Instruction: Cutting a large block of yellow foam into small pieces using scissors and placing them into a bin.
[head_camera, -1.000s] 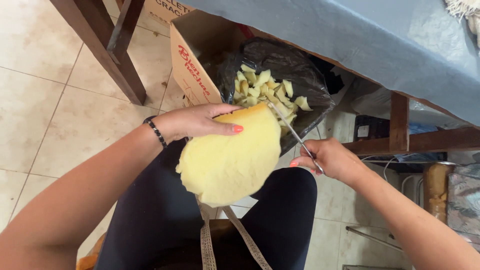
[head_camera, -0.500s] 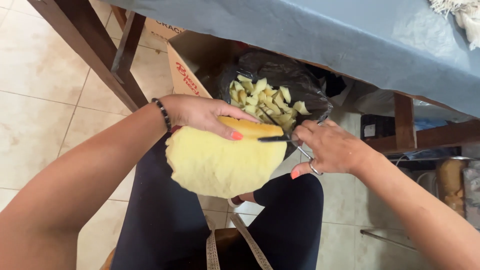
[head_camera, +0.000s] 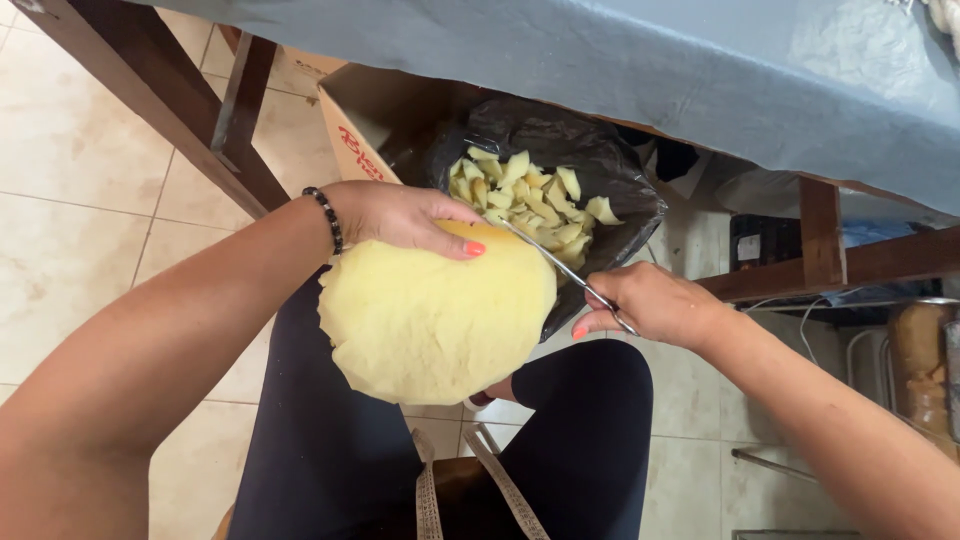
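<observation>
Left hand (head_camera: 400, 215) grips peeled yellow fruit (head_camera: 435, 310), right hand (head_camera: 655, 305) clamps knife (head_camera: 550, 262) mid-trim over scrap bag (head_camera: 560, 150); next cut likely needs rotation

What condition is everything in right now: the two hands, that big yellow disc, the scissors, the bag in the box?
Left hand: gripping the disc's top edge.
Right hand: closed on the scissors' handles.
Round pale yellow flat disc: held up above the lap, uneven edge.
Metal scissors: blades at the disc's upper right edge.
Black plastic bag: open, holding yellow cut pieces.
Brown cardboard box: open.
</observation>
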